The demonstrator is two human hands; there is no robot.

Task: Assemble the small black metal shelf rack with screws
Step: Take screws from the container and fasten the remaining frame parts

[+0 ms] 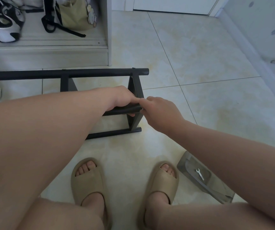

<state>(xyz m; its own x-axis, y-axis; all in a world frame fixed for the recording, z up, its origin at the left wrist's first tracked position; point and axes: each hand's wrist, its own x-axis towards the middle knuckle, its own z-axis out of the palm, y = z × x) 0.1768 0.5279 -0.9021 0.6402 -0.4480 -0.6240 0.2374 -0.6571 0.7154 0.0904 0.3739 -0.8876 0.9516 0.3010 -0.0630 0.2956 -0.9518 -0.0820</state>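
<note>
Now the black rack (100, 73) lies on the tiled floor (200, 67) just ahead of the feet. The left hand (123, 98) wraps round its middle bar (125, 110), and the right hand (160, 112) pinches that bar's end beside the upright. A small wrench (200, 174) lies in a clear tray (182, 163) at right.

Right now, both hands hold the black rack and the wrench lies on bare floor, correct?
No. The head view shows the wrench lying in a clear tray, not on bare floor. Left hand and right hand do hold the black rack.
</note>
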